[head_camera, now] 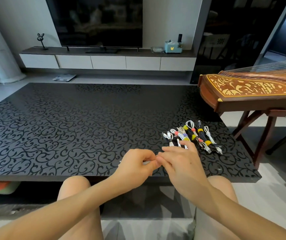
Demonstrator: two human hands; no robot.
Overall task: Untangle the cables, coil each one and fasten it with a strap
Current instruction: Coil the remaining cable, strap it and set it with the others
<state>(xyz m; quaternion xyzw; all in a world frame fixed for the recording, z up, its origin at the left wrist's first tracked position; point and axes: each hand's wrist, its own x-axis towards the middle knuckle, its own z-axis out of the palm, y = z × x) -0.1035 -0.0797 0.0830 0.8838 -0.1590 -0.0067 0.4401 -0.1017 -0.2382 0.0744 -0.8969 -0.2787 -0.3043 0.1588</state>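
— What was held nearest the body?
— A pale sliver (146, 163), probably a cable end, was pinched in the curled left hand (135, 161). The right hand (178, 160) was set fingertip to fingertip against it; whether anything was gripped could not be told.
— And beyond?
— The coiled cables (193, 135), each strapped, were laid on the table (69, 127) just past the right hand, presumably kept apart as finished.

Table (61, 129) left bare – coiled cables (193, 135) crowd right, zither (246, 90) beyond.
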